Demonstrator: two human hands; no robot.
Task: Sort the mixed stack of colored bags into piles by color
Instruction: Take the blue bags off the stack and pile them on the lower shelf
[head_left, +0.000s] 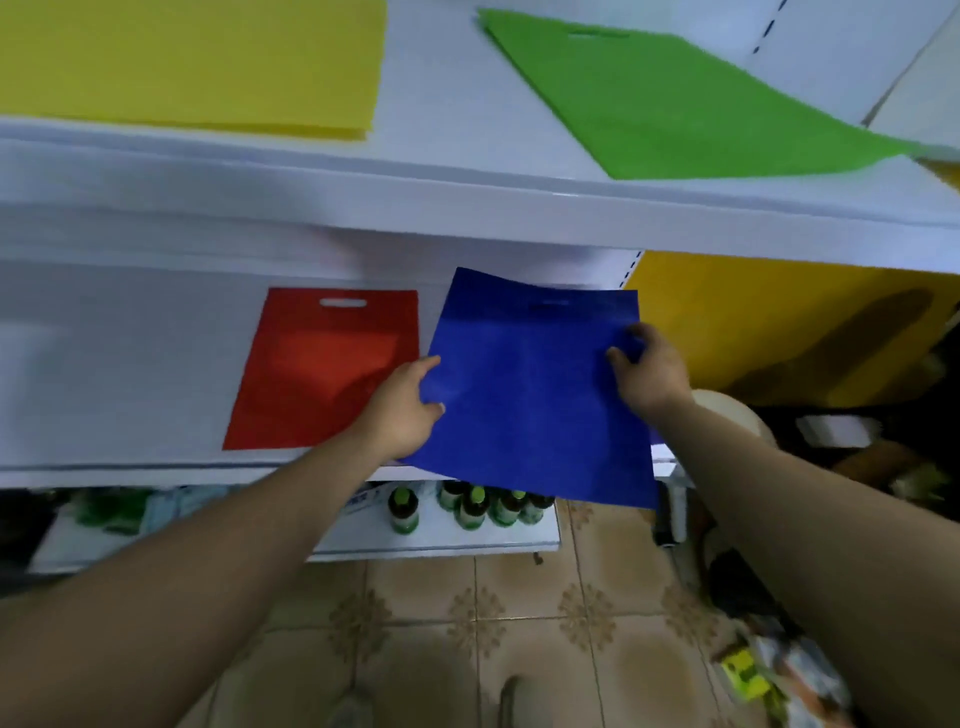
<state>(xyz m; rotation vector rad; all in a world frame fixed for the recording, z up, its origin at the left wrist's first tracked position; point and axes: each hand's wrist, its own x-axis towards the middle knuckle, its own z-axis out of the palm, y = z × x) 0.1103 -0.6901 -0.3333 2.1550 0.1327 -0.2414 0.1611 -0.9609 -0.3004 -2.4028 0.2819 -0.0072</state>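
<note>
**Two hands on blue bag (535, 405), not yet laid down**

Grip: left hand (410, 405) pinching its left edge, right hand (649, 369) clamped on the right edge. Held over middle shelf (119, 364), just right of red bag (322, 369), bottom edge overhanging the shelf lip. On upper shelf (441, 104): yellow pile (197, 62), green bag (675, 98). Risk: released this far forward, likely slides off toward bottles (467, 504) below. Nudged left, could overlap red bag and muddy the piles.
</note>
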